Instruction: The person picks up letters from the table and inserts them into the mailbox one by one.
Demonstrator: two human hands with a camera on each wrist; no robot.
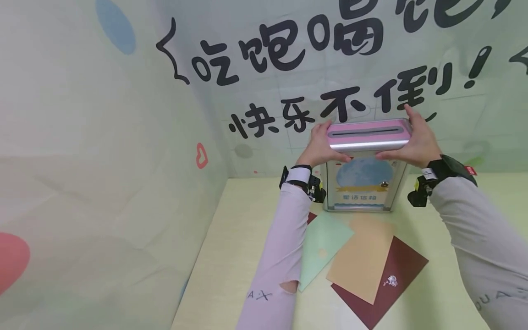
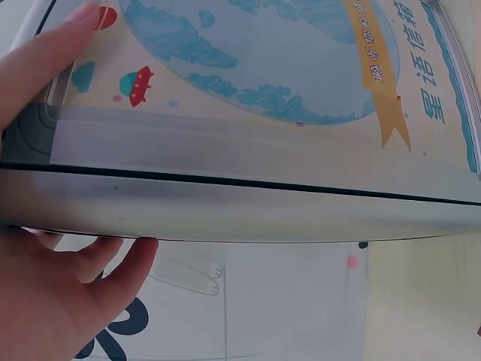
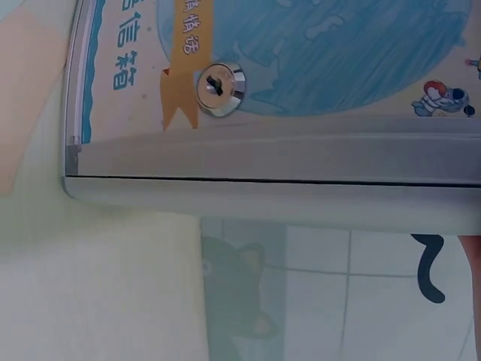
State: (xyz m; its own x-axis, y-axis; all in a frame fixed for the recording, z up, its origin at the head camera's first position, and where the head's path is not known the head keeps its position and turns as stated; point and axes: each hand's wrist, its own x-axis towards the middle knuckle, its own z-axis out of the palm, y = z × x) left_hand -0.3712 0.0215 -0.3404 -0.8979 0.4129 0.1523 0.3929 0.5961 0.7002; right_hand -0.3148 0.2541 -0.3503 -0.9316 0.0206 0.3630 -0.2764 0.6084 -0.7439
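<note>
We grip the mailbox [image 1: 365,176] by its pink lid [image 1: 368,134], left hand [image 1: 321,147] and right hand [image 1: 416,137] curled on either end; it stands at the desk's [image 1: 231,256] back, and uneven pulling could tip it.

Pale green walls [image 1: 82,137], black lettering [image 1: 288,46]; yellowish tabletop [image 1: 231,256] in corner.

Light is soft, even and fairly bright, with only faint shadows on the table [image 1: 231,256]. The head view bends strongly at its edges. Both wrist views are hazy, and the fingers [image 2: 45,60] at upper left are blurred.
</note>
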